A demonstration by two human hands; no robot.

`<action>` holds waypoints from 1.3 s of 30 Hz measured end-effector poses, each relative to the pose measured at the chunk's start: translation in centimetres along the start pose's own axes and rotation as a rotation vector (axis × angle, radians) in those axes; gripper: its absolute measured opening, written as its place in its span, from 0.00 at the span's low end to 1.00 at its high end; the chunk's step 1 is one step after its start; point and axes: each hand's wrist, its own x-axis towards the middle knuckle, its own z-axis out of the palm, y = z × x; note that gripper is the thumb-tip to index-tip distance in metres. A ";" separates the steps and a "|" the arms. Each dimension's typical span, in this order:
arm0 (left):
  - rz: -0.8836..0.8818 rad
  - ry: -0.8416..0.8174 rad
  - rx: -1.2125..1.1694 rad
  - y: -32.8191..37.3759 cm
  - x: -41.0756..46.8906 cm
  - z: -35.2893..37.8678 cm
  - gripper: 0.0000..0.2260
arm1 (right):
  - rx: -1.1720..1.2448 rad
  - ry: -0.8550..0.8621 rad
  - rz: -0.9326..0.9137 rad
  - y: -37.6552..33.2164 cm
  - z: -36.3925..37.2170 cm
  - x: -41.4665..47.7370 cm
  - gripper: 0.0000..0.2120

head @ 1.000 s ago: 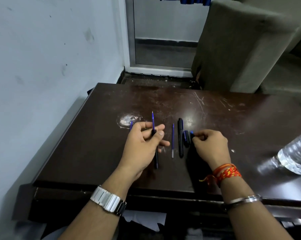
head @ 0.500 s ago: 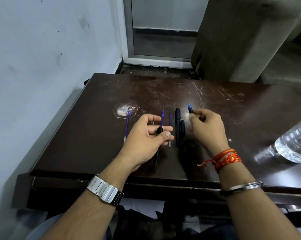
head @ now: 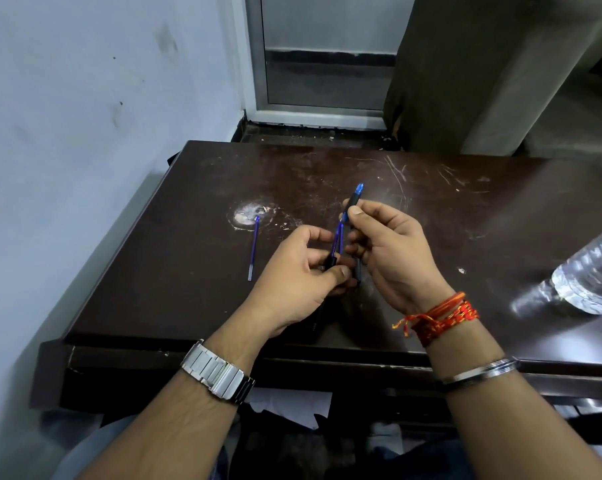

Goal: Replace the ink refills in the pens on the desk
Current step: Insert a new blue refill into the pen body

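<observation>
My left hand (head: pixel 303 282) pinches a black pen barrel (head: pixel 330 263) with a blue refill (head: pixel 337 235) sticking up out of it. My right hand (head: pixel 389 251) pinches a small black pen piece with a blue end (head: pixel 356 195), held at the top of that refill. A black pen (head: pixel 357 270) lies on the dark brown desk (head: pixel 188 258) just under my right hand, mostly hidden. A loose blue refill (head: pixel 253 249) lies on the desk to the left of both hands. Another refill under my hands is hidden.
A clear plastic water bottle (head: pixel 590 271) lies on the desk at the right edge. A white scuff mark (head: pixel 247 214) sits behind the loose refill. A wall runs along the desk's left side. A grey upholstered chair (head: pixel 466 74) stands behind the desk.
My right hand has lifted the small blue-ended piece off the desk and brought it left to the refill's tip. My left hand raised the barrel slightly toward it.
</observation>
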 end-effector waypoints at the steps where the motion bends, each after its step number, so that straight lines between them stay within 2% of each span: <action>1: -0.006 -0.004 0.009 0.0 -0.1 0.0 0.17 | 0.000 0.001 0.004 0.0 0.0 -0.1 0.06; 15: -0.014 -0.014 0.059 0.1 -0.3 -0.1 0.17 | 0.031 0.013 0.009 -0.2 0.2 -0.3 0.07; 29: -0.003 -0.008 0.107 0.1 -0.3 -0.1 0.18 | -0.103 -0.033 0.008 0.6 -0.1 -0.1 0.06; 34: 0.050 0.081 0.104 0.0 -0.1 -0.3 0.18 | -0.137 -0.093 0.046 1.2 0.3 -0.4 0.04; 39: 0.078 0.159 0.143 -0.3 0.1 -0.5 0.20 | -0.254 -0.093 0.016 1.6 0.4 -0.5 0.08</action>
